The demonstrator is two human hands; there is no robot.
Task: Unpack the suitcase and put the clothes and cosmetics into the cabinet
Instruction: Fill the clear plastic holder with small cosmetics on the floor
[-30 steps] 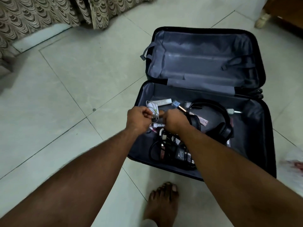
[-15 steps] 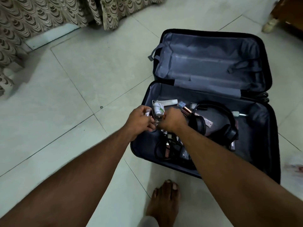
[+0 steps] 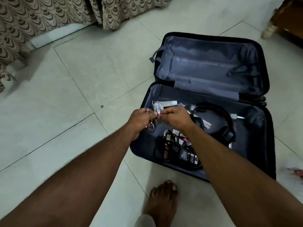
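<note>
The black suitcase (image 3: 268, 145) lay open flat on the tiled floor (image 3: 73, 95), and its far half (image 3: 205, 66) showed just grey lining and straps. All the stuff was in the near half, mostly toward its left edge and front.

Both hands met over the near half's left edge. The left hand (image 3: 139, 120) was curled closed around some small items, with a dark bit poking out underneath, though I couldn't make out what they were. The right hand (image 3: 176, 118) had its fingertips pinched on something tiny and pinkish right next to the left thumb; too small and blurry to name. Just behind the hands sat a coiled white cable (image 3: 157, 106) and a white tube (image 3: 169, 103), partly blocked by the knuckles.

Black headphones (image 3: 218, 118) lay mid-compartment, their left cup hidden behind the right wrist. Near the front edge was a tangle of black cords with a charger brick (image 3: 184, 154), and the right forearm covered part of that pile. A few little cosmetics (image 3: 167, 145) were mixed in, labels unreadable.

A bare foot (image 3: 162, 203) stood on the floor in front of the case, and a patterned curtain (image 3: 49, 17) hung at the top left.
</note>
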